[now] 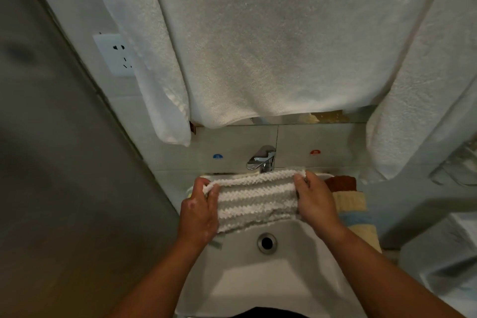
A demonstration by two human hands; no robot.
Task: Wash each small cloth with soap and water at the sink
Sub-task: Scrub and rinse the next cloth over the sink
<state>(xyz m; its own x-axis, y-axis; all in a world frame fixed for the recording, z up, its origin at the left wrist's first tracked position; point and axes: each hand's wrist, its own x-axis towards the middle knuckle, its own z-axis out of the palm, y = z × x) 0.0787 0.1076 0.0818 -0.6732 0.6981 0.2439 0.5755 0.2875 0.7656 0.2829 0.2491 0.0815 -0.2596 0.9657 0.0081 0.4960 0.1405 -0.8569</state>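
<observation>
Curled the fingers (214,192) of the left hand (198,210) round the 9 o'clock end of the cloth (255,196). Gripped its 3 o'clock end with the right hand (313,199), fingertips tucked out of sight under the fabric. Held the white ribbed cloth stretched over the sink (258,281), at 12 o'clock from the drain (267,242). Hid the foot of the tap (260,160) behind the cloth's far edge. Found a folded stack (351,204) at 3 o'clock of the right hand, partly covered by that wrist. Found towels (271,46) hanging at 12 o'clock, cut off at the top.
</observation>
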